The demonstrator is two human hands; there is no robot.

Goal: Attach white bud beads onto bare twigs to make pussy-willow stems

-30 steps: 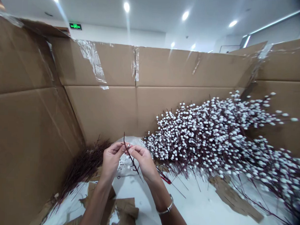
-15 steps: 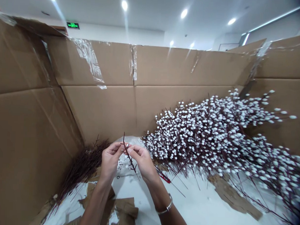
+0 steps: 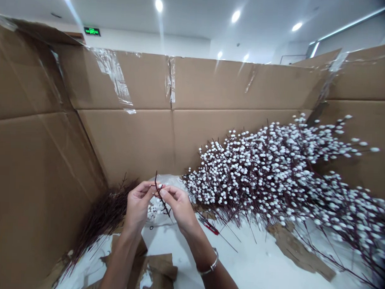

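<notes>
My left hand (image 3: 138,203) and my right hand (image 3: 177,207) meet in front of me, both pinched on a thin dark red twig (image 3: 160,197) that stands nearly upright between the fingertips. A silver bracelet (image 3: 211,265) circles my right wrist. Just behind the hands lies a small heap of loose white beads (image 3: 155,210) on the white surface. A big pile of branches with white buds (image 3: 273,177) spreads to the right of my hands. A bundle of bare dark twigs (image 3: 104,215) lies to the left.
Tall cardboard walls (image 3: 142,134) enclose the white work surface (image 3: 257,269) on the left, back and right. Torn cardboard scraps (image 3: 156,269) lie near my forearms and another (image 3: 299,251) at the right. A red-handled tool (image 3: 210,227) lies by the branch pile.
Both hands with the twig have shifted slightly left and away from me; the twig's lower end has drawn up between the hands.
</notes>
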